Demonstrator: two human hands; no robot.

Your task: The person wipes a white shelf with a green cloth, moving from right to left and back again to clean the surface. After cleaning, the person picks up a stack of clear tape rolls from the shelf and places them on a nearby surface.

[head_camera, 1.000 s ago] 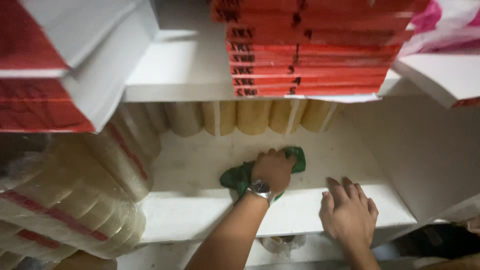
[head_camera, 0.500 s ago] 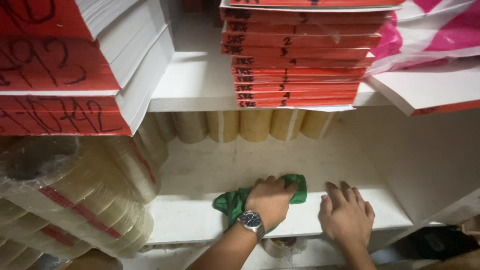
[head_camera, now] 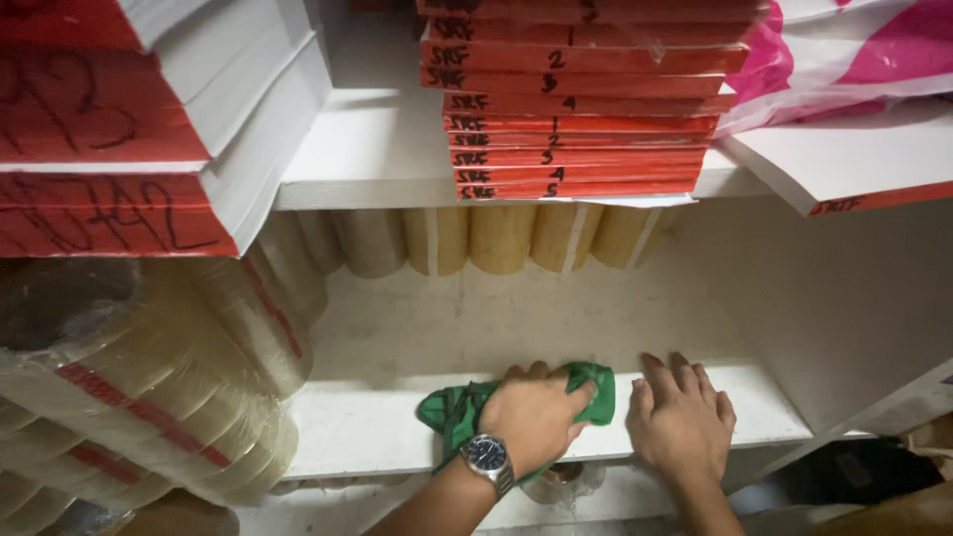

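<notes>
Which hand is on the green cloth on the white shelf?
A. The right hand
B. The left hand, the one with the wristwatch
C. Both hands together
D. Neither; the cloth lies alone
B. The left hand, with a wristwatch, presses the green cloth onto the white shelf; the right hand lies flat beside it, off the cloth.

Counts: 2 hands – left hand (head_camera: 536,417), right hand (head_camera: 680,422). 1 green cloth (head_camera: 467,405) under the left hand. 1 wristwatch (head_camera: 488,455) on the left wrist. 2 white shelves in view: lower shelf (head_camera: 397,417), upper shelf (head_camera: 377,149). Approx. 5 tan tape rolls (head_camera: 501,238) in a row at the back of the lower shelf, exact no. unclear. 1 stack of red-spined booklets (head_camera: 576,129), approx. 9 spines visible. 1 pink-and-white plastic bag (head_camera: 854,50). Wrapped tape bundles (head_camera: 149,397) at left: count unclear.
</notes>
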